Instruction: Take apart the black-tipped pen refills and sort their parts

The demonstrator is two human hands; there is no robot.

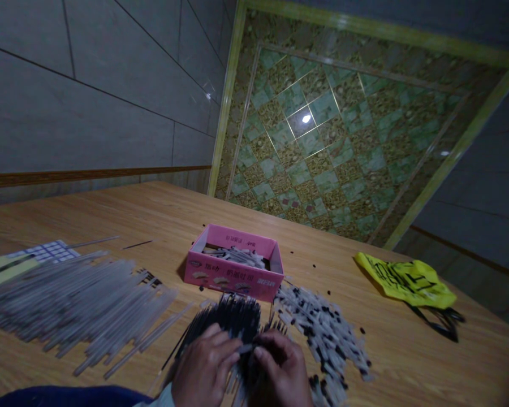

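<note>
My left hand (207, 364) pinches one end of a small translucent cap (245, 349) between thumb and fingers. On its other side, my right hand (285, 367) is closed, thumb and forefinger meeting at the cap's dark end. Beneath both hands lies a heap of thin black rods (233, 316), partly hidden by my fingers. A pile of small translucent caps with black bits (328, 328) spreads to the right of my right hand. Long clear tubes (89, 305) lie in a broad layer to the left.
Behind the rods stands an open pink cardboard box (233, 277) holding several whitish small pieces (237, 256). A yellow plastic bag with black print (407, 280) lies far right. At the left are a checked cloth or paper (57, 250) and the wooden tabletop (161, 209). Tiled walls stand beyond.
</note>
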